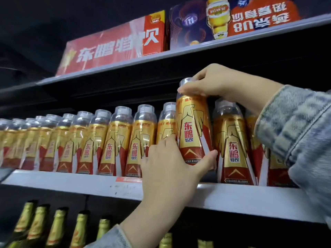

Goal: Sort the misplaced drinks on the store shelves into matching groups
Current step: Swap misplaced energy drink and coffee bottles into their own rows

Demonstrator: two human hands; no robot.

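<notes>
A gold-and-red energy drink bottle point(192, 127) with a clear cap cover is held just above the middle shelf point(241, 197), in a gap in a long row of identical bottles point(111, 142). My right hand point(211, 83) grips it around the cap and shoulder from above. My left hand point(172, 165) cups its base, thumb on the right side, fingers on the left. Its bottom is raised higher than its neighbours. Another matching bottle point(232, 144) stands right beside it.
The top shelf point(179, 52) carries a red carton point(114, 47) and a dark beer carton point(232, 18). Below, several bottles with gold foil necks point(57, 226) stand in a row. My denim sleeve point(295, 133) covers the bottles at the far right.
</notes>
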